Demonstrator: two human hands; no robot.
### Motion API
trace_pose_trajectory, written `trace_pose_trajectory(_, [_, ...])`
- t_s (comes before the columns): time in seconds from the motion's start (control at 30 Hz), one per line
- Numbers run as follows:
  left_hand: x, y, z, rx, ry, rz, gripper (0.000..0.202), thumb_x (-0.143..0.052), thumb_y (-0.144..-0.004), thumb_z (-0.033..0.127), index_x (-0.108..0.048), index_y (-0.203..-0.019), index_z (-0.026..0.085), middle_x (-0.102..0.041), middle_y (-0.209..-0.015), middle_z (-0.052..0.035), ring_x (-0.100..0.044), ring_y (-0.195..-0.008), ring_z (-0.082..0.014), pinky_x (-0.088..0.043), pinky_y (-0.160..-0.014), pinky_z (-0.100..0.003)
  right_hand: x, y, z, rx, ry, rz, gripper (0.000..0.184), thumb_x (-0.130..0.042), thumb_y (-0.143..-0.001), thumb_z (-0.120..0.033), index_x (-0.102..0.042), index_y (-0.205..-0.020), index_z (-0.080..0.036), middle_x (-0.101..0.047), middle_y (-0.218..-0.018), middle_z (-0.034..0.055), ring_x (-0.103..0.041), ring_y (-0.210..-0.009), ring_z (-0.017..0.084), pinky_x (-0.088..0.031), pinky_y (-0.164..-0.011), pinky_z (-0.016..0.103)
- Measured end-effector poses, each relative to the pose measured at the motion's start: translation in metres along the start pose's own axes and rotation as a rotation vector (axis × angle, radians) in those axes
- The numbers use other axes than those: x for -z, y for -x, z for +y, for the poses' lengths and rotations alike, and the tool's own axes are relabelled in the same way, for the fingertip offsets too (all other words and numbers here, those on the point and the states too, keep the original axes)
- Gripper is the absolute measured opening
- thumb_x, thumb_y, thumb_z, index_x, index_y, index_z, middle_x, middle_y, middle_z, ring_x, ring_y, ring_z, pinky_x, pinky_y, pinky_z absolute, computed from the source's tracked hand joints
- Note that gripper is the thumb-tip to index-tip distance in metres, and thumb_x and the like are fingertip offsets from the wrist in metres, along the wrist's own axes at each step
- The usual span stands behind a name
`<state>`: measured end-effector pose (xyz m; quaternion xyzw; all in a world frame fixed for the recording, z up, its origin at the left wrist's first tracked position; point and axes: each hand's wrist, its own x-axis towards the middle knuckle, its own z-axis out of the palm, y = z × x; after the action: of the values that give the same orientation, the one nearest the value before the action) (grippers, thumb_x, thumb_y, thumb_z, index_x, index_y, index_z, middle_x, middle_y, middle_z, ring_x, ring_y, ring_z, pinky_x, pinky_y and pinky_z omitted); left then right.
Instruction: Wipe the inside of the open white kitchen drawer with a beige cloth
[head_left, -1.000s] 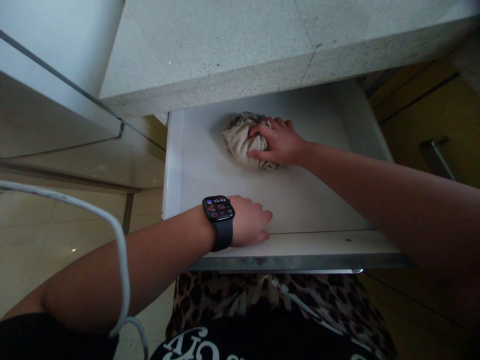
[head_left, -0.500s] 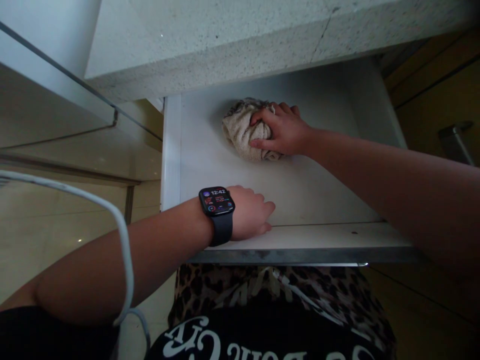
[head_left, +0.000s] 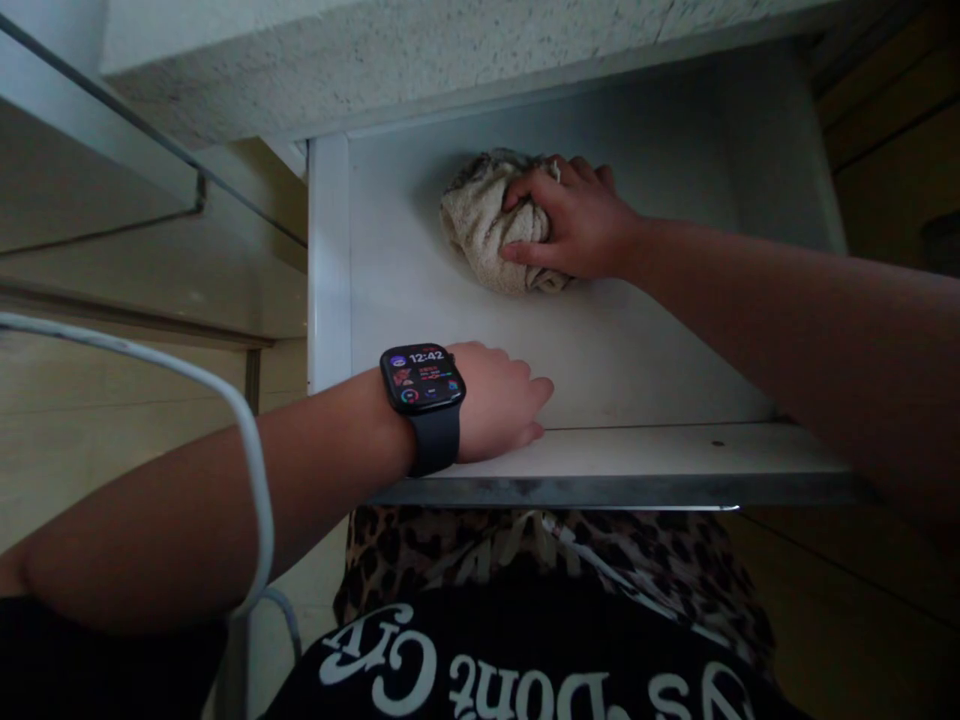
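Note:
A crumpled beige cloth (head_left: pixel 487 235) with a grey patterned edge lies bunched on the bottom of an open white drawer (head_left: pixel 397 320). My right hand (head_left: pixel 574 215) is closed over the cloth's right side, thumb and fingers pressed into the folds. My left hand (head_left: pixel 499 405) rests just inside the drawer's front wall (head_left: pixel 660 450), knuckles up. Its fingers are curled and point to the right; the palm is hidden, so whatever it may hold does not show. A dark smartwatch (head_left: pixel 424 378) sits on the left wrist.
Above the drawer's back part juts a speckled stone countertop (head_left: pixel 450 60). White cabinet fronts (head_left: pixel 90 170) stand on the left. A white cable (head_left: pixel 251 440) loops across my left forearm. My body, in a black printed shirt (head_left: pixel 525 640), is close to the drawer front.
The view has shifted slightly, so drawer, cloth and hands appear higher. My right hand keeps its grip on the cloth, and my left hand stays by the drawer front.

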<state>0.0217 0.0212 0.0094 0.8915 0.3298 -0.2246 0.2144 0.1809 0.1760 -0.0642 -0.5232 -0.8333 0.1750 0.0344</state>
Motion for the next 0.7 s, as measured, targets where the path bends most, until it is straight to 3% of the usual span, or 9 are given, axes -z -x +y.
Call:
trace_pose_trajectory(0.33, [0.002, 0.001, 0.003, 0.038, -0.025, -0.020, 0.039, -0.038, -0.094, 0.047, -0.062, -0.109, 0.019, -0.071, -0.107, -0.0134, -0.071, -0.099, -0.0378, -0.060, -0.082, -0.054, -0.001, -0.002, 0.004, 0.010, 0.009, 0.029, 0.082, -0.037, -0.058, -0.093, -0.033, -0.132, -0.058, -0.027, -0.145, -0.0127, -0.021, -0.144, 0.010, -0.021, -0.126, 0.055])
trace_pose_trajectory(0.43, [0.004, 0.002, 0.004, 0.038, -0.016, -0.030, 0.039, -0.039, -0.094, 0.045, -0.062, -0.110, 0.019, -0.071, -0.108, -0.0140, -0.070, -0.100, -0.0386, -0.060, -0.083, -0.055, 0.000, -0.004, 0.004, 0.012, -0.011, 0.029, 0.085, -0.039, -0.056, -0.094, -0.034, -0.132, -0.057, -0.027, -0.145, -0.0103, -0.021, -0.143, 0.011, -0.019, -0.124, 0.057])
trace_pose_trajectory(0.7, [0.011, 0.002, 0.008, 0.087, -0.018, -0.094, 0.038, -0.039, -0.094, 0.045, -0.061, -0.112, 0.020, -0.070, -0.112, -0.0140, -0.069, -0.104, -0.0373, -0.058, -0.089, -0.055, 0.001, 0.000, -0.004, 0.021, -0.060, -0.011, 0.085, -0.051, -0.067, -0.071, -0.037, -0.144, -0.038, -0.022, -0.146, -0.0008, -0.011, -0.144, 0.006, -0.013, -0.134, 0.055])
